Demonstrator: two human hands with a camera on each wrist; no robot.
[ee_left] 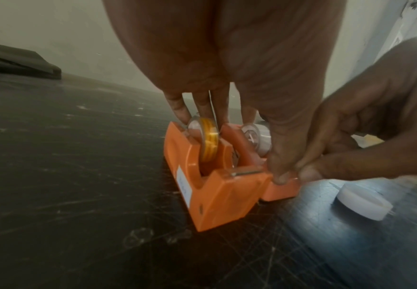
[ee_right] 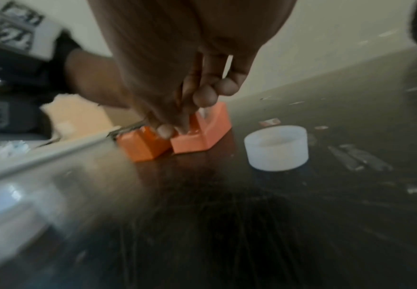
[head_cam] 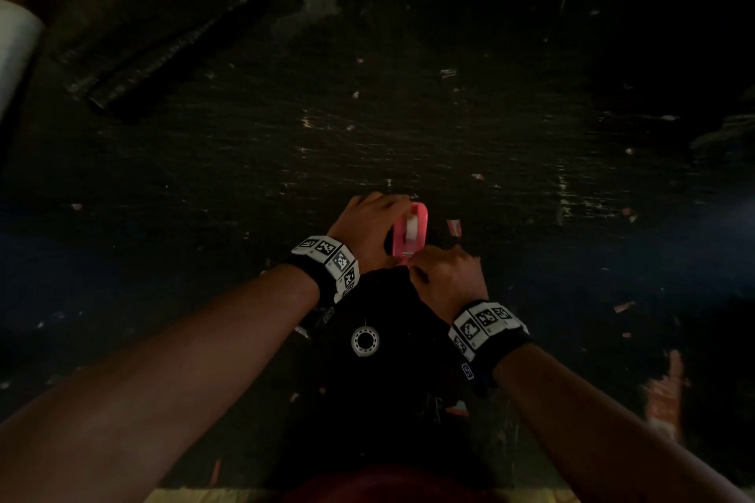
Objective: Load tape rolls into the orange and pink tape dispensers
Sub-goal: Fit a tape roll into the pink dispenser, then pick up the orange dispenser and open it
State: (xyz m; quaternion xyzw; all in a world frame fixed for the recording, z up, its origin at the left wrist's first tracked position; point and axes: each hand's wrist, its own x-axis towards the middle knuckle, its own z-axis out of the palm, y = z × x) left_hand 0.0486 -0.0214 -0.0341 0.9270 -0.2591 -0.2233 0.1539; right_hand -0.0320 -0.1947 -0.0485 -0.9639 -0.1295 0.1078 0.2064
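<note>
The orange dispenser [ee_left: 217, 191] holds a yellow tape roll [ee_left: 208, 141]; the pink dispenser [head_cam: 410, 231] stands against its right side with a white roll [head_cam: 412, 225] in it. My left hand [head_cam: 388, 216] reaches over both, with its fingertips [ee_left: 177, 111] on the orange dispenser's far end and its thumb [ee_left: 283, 152] pressing the pink one's front. My right hand [head_cam: 413, 262] pinches at the pink dispenser's cutter end, thumb against forefinger [ee_right: 164, 131]. The clear tape end there is barely visible. In the head view the left hand hides the orange dispenser.
A loose white roll [head_cam: 365, 340] lies on the dark scratched table [head_cam: 531, 159], close in front of the dispensers. A long black roll [head_cam: 163, 41] lies far left. Small scraps of paper are scattered to the right.
</note>
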